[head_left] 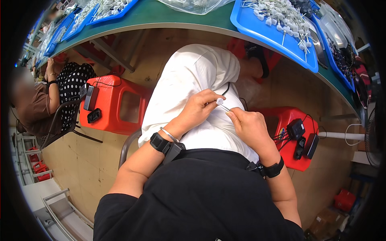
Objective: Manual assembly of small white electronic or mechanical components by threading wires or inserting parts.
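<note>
Over my lap, my left hand (199,107) pinches a small white round-headed piece (219,101) between thumb and fingertips. A thin grey stem (226,108) runs from the white head toward my right hand (248,125), whose thumb and forefinger are closed on it. Whether stem and head are one part or two I cannot tell. Similar white-headed pieces on thin stems (281,20) lie heaped in a blue tray (257,30) on the table, ahead and to the right.
The green table (173,18) curves across the front, bearing a clear plastic bag (197,5) and more blue trays. Red stools with black devices flank me, left (132,90) and right (293,160). A person (36,100) sits at far left; a fan (372,136) stands at far right.
</note>
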Action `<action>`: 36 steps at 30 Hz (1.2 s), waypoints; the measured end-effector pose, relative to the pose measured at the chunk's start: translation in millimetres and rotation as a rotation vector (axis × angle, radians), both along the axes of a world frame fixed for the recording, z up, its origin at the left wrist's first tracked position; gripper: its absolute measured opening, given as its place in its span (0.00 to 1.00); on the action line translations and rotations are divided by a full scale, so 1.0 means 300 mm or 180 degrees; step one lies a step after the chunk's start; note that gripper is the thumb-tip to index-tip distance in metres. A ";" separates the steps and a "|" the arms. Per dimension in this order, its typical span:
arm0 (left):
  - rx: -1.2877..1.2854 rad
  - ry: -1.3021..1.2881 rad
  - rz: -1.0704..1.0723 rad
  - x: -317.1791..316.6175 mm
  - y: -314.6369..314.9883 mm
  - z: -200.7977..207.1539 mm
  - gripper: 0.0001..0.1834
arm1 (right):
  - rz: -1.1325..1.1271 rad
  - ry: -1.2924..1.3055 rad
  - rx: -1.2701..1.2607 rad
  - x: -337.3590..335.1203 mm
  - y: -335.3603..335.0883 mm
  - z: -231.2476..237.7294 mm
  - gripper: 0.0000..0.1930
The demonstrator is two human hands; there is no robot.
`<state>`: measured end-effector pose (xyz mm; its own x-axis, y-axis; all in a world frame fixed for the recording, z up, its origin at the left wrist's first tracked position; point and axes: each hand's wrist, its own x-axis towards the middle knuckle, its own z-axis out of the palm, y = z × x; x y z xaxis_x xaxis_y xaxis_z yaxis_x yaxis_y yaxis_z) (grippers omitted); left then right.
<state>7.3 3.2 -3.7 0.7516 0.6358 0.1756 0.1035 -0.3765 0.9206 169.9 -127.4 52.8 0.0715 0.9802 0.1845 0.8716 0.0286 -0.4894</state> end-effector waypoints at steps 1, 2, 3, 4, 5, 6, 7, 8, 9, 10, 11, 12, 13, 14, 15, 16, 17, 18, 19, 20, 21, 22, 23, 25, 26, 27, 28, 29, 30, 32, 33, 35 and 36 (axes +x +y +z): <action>-0.0003 0.0001 0.0000 0.000 -0.001 -0.001 0.09 | -0.0006 0.0001 -0.0080 0.001 0.000 0.001 0.14; 0.0040 -0.0025 -0.0023 -0.001 -0.001 -0.001 0.09 | -0.0012 0.0001 -0.0160 0.002 0.000 0.002 0.14; 0.0082 -0.0052 -0.0046 -0.001 -0.002 -0.001 0.09 | -0.0013 0.0002 -0.0162 0.003 0.000 0.000 0.14; 0.0079 -0.0051 -0.0046 -0.001 -0.002 -0.001 0.09 | -0.0040 0.0127 -0.0237 0.004 0.000 -0.003 0.14; 0.0095 -0.0069 -0.0085 -0.002 -0.002 0.000 0.09 | -0.0067 0.0251 -0.0313 0.005 0.001 -0.004 0.15; 0.0110 -0.0087 -0.0124 -0.003 -0.002 -0.001 0.09 | -0.0068 0.0252 -0.0316 0.008 0.002 -0.003 0.15; 0.0107 -0.0086 -0.0126 -0.003 -0.002 -0.003 0.09 | -0.0099 0.0560 -0.0485 0.011 0.002 0.000 0.15; 0.0121 -0.0089 -0.0148 -0.002 -0.003 -0.007 0.10 | -0.0130 0.0869 -0.0654 0.014 0.002 0.002 0.15; 0.0135 -0.0092 -0.0170 -0.001 -0.003 -0.009 0.10 | -0.0133 0.0870 -0.0657 0.016 0.002 -0.001 0.15; 0.0132 -0.0091 -0.0171 -0.001 -0.004 -0.010 0.10 | -0.0188 0.1262 -0.0784 0.018 0.002 -0.005 0.14; 0.0137 -0.0059 -0.0183 -0.001 -0.004 -0.011 0.09 | -0.0243 0.1655 -0.0910 0.021 0.002 -0.007 0.14; 0.0142 -0.0027 -0.0195 -0.001 -0.004 -0.012 0.09 | -0.0245 0.1657 -0.0912 0.024 0.003 -0.004 0.14; 0.0140 -0.0025 -0.0193 -0.001 -0.004 -0.013 0.09 | -0.0306 0.1938 -0.1203 0.027 0.007 0.002 0.15; 0.0119 0.0003 -0.0219 -0.002 -0.004 -0.016 0.09 | -0.0368 0.2218 -0.1496 0.031 0.010 0.005 0.15; 0.0097 0.0031 -0.0245 -0.002 -0.003 -0.018 0.09 | -0.0366 0.2220 -0.1499 0.034 0.012 0.004 0.15; 0.0096 0.0032 -0.0246 -0.001 -0.002 -0.020 0.09 | -0.0343 0.2355 -0.1587 0.038 0.013 0.003 0.16; 0.0122 0.0030 -0.0272 0.000 -0.001 -0.022 0.10 | -0.0319 0.2489 -0.1676 0.041 0.014 0.003 0.17; 0.0148 0.0029 -0.0298 0.000 -0.001 -0.025 0.10 | -0.0320 0.2490 -0.1677 0.045 0.014 0.000 0.17; 0.0146 0.0028 -0.0301 0.001 0.000 -0.024 0.10 | -0.0291 0.2571 -0.1718 0.049 0.014 -0.006 0.17; 0.0122 0.0050 -0.0310 0.002 0.000 -0.023 0.10 | -0.0261 0.2651 -0.1758 0.052 0.014 -0.010 0.18; 0.0099 0.0071 -0.0319 0.003 0.000 -0.022 0.10 | -0.0265 0.2652 -0.1759 0.054 0.013 -0.014 0.18; 0.0098 0.0073 -0.0316 0.003 0.000 -0.023 0.10 | -0.0254 0.2719 -0.1783 0.055 0.014 -0.018 0.18; 0.0110 0.0078 -0.0323 0.002 0.001 -0.023 0.10 | -0.0243 0.2786 -0.1808 0.056 0.015 -0.022 0.18; 0.0121 0.0084 -0.0330 0.001 0.000 -0.023 0.10 | -0.0241 0.2859 -0.1864 0.059 0.016 -0.028 0.18; 0.0136 0.0115 -0.0333 0.002 0.000 -0.021 0.10 | -0.0242 0.2931 -0.1920 0.061 0.017 -0.030 0.19; 0.0150 0.0147 -0.0336 0.002 -0.001 -0.020 0.10 | -0.0243 0.2932 -0.1920 0.063 0.018 -0.030 0.19; 0.0149 0.0149 -0.0336 0.002 0.000 -0.022 0.10 | -0.0242 0.2998 -0.2009 0.064 0.019 -0.031 0.18; 0.0174 0.0143 -0.0343 0.002 0.001 -0.025 0.10 | -0.0241 0.3063 -0.2098 0.065 0.021 -0.031 0.18; 0.0198 0.0138 -0.0349 0.002 0.001 -0.028 0.10 | -0.0241 0.3065 -0.2100 0.065 0.022 -0.033 0.18; 0.0212 0.0160 -0.0364 0.002 0.002 -0.027 0.10 | -0.0307 0.3193 -0.2235 0.066 0.023 -0.038 0.18; 0.0226 0.0181 -0.0377 0.002 0.001 -0.027 0.09 | -0.0310 0.3196 -0.2236 0.067 0.023 -0.037 0.18; 0.0205 0.0186 -0.0380 0.003 0.001 -0.029 0.10 | -0.0344 0.3322 -0.2322 0.067 0.024 -0.033 0.18; 0.0185 0.0190 -0.0383 0.004 0.001 -0.030 0.10 | -0.0346 0.3323 -0.2323 0.067 0.024 -0.033 0.18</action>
<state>8.5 3.6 -12.6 0.8319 0.5307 0.1622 0.1083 -0.4419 0.8905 190.0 -120.2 42.8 -0.0576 0.8100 -0.5835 0.0467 -0.5817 -0.8121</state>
